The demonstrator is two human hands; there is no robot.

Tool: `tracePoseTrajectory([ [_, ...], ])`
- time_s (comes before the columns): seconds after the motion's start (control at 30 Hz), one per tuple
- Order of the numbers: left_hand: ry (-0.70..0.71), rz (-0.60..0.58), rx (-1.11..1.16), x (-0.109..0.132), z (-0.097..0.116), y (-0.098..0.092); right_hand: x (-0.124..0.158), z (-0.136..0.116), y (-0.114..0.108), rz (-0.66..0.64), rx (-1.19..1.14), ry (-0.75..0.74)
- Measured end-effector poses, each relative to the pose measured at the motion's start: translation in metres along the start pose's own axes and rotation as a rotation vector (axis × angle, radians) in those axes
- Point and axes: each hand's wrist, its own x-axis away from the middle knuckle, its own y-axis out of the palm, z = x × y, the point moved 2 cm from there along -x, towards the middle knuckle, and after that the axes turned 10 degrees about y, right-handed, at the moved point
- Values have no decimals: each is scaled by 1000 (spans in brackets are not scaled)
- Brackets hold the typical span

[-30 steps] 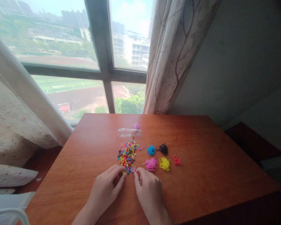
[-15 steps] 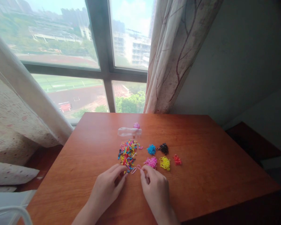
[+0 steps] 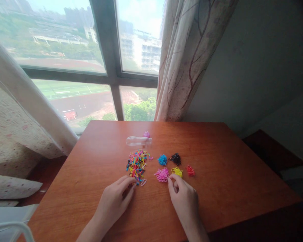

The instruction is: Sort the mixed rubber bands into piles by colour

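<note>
A mixed heap of small coloured rubber bands point(image 3: 137, 163) lies on the table. My left hand point(image 3: 117, 195) is at the near edge of this heap, thumb and forefinger closed together; what is between them is too small to make out. One loose pale pink rubber band point(image 3: 143, 182) lies just right of those fingertips. My right hand point(image 3: 183, 193) is pinched at the right edge of the pink rubber band pile point(image 3: 162, 175), with a pink band at its fingertips that blends into the pile. Partly behind this hand sits the yellow rubber band pile point(image 3: 177, 171).
Farther back are a blue pile point(image 3: 162, 159) and a black pile point(image 3: 175, 158) of bands, with a red pile point(image 3: 190, 170) to the right. A clear plastic bag point(image 3: 138, 140) and a small pink-purple object point(image 3: 146, 134) lie behind the heap. The wooden table point(image 3: 229, 174) meets a curtained window.
My right hand has moved right, carrying a pink rubber band from beside the mixed heap to the pink pile. My left hand has stayed at the heap, its fingertips drawn slightly closer.
</note>
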Motion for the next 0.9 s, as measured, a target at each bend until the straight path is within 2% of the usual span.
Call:
tracePoseTrajectory([
  [0.33, -25, -25, 15, 0, -1, 0, 4, -7, 1, -23, -83, 2],
  [0.6, -80, 68, -15, 2, -1, -7, 27, -45, 30, -233, -166, -107],
  [0.73, -101, 32, -88, 9, 4, -8, 33, -50, 39, -285, -162, -117],
  [0.9, -146, -61, -226, 14, 8, -5, 32, -48, 38, -287, -176, -113],
])
